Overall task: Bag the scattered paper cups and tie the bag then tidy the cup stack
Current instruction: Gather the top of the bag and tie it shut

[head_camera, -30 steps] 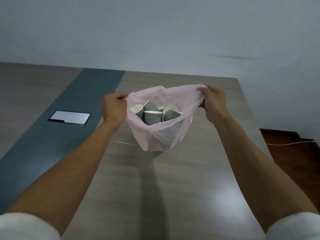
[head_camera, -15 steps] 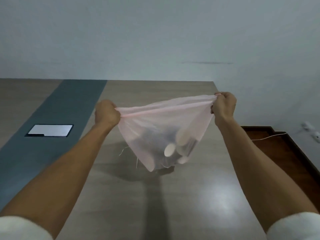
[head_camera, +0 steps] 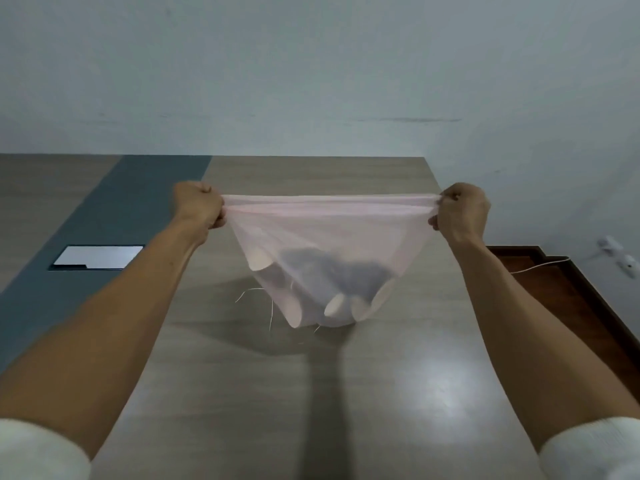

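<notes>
While the bag [head_camera: 329, 244] hangs clear above the table [head_camera: 398, 393], its mouth is drawn out flat into one taut line running straight from hand to hand, so the long axis lies left to right, level, across the body.

Left: silver plate [head_camera: 98, 257] set flush in the blue strip [head_camera: 104, 216] near the table's left edge. Left hand [head_camera: 198, 205] — closed in a fist around the left end of the bag's rim, plastic bunched inside it.

Centre: the bag sags in a pouch below the line; the cups [head_camera: 332, 282] lie heaped at the bottom, grey sides and pale rims showing through the thin pink plastic. A few loose threads [head_camera: 258, 299] trail from the underside, over the table's middle, near its far edge.

Right: right hand [head_camera: 460, 211] — fingers curled, pinching the right rim end. Both hands sit level, equally near the load.

Judgement: cups look bagged; tying comes next, which needs the two ends brought together above the pouch. No cup stack in view.
</notes>
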### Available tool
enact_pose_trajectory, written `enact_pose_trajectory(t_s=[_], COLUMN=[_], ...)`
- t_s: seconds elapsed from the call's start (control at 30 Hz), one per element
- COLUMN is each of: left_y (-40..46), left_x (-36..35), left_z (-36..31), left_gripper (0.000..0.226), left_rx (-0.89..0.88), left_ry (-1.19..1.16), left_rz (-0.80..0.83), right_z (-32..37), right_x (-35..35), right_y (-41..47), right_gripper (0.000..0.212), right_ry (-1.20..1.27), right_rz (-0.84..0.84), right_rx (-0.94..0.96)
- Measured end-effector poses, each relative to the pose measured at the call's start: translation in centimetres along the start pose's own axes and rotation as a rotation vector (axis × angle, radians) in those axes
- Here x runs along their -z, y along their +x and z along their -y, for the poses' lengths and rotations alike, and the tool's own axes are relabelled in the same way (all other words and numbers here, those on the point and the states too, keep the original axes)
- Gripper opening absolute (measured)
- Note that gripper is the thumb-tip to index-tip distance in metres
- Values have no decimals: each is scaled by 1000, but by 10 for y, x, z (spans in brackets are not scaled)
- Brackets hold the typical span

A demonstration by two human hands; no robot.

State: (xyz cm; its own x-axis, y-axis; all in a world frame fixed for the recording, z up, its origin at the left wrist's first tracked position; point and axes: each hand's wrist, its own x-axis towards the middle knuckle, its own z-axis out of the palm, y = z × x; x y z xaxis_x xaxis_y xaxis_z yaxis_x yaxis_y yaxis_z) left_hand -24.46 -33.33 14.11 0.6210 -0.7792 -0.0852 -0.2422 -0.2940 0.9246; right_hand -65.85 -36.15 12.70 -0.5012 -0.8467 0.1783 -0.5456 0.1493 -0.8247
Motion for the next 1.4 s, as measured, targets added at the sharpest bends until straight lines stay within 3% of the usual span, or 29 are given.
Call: enact_pose_trajectory(t_s=[0.1, 0.27, 0.33, 0.4, 0.5, 0.53, 0.6, 0.7, 0.8, 0.9, 1.13, 1.27, 1.4], left_y=[2, 7, 10, 8, 5, 7, 7, 7, 8, 7, 1, 6, 7], left_x=[5, 21, 27, 34, 42, 42, 45, 47, 44, 40, 42, 46, 44], left_z=[1, 7, 2, -1, 13, 20, 23, 7, 9, 20, 33, 38, 42], left_gripper=[28, 24, 21, 20, 34, 35, 24, 9, 6, 4, 11, 9, 7], left_rx=[23, 214, 138, -35, -313, -351, -357, -345, -288, -254, -101, 127, 336], left_ry=[44, -181, -289, -350, 62, 160, 83, -147, -126, -172, -266, -460, -418], left_rz=[75, 325, 310, 388, 444, 390, 304, 254, 305, 271, 313, 324, 207], right_z=[14, 5, 1, 1, -9, -12, -15, -6, -3, -4, -16, -20, -23], right_x=[-1, 5, 8, 10, 7, 7, 8, 13, 10, 4, 2, 7, 6], right_y=[0, 1, -1, -4, -6, -5, -2, 4, 4, -1, -6, -4, -6], right_gripper=[34, 34, 26, 29, 47, 37, 13, 10, 9, 13, 12, 23, 29], right_ry=[125, 255, 229, 211, 46, 19, 86, 183, 70, 69, 152, 269, 378], right_rz=[52, 86, 82, 182, 336, 302, 151, 56, 171, 134, 263, 366, 474], right_rx=[-21, -113, -12, 144, 288, 310, 337, 334, 289, 256, 163, 36, -71])
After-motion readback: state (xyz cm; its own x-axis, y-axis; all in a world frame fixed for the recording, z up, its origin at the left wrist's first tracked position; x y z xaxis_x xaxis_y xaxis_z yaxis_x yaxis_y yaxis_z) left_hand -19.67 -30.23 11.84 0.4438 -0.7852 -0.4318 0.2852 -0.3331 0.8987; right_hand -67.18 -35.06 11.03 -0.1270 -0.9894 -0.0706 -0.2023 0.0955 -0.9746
